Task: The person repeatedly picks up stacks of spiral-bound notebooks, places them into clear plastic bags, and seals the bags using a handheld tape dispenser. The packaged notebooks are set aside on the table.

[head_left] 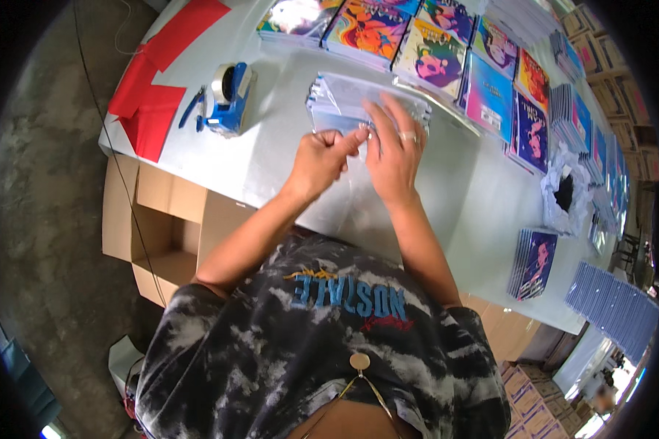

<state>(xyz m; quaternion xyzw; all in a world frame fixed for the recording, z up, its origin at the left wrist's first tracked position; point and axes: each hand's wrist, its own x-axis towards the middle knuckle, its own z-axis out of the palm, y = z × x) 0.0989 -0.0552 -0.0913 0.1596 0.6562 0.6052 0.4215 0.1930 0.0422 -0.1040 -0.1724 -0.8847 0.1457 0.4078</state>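
In front of me on the table lies a pack of stacked notebooks (337, 91) under clear plastic wrap. My left hand (318, 159) is closed at the near edge of the pack, its thumb and fingers pinching the clear plastic film (354, 155). My right hand (395, 157), with a ring on one finger, reaches over the pack's right half. Its fingers are stretched out and apart over the film, close to the left thumb. The right thumb is hard to make out.
Left of the pack stands a blue tape dispenser (231, 102) beside blue-handled cutters (192, 108) and red cloth pieces (150, 110). Colourful notebooks (432, 62) line the far side. A crumpled plastic bag (564, 190) and a notebook stack (532, 263) sit right. An open carton (165, 227) stands below.
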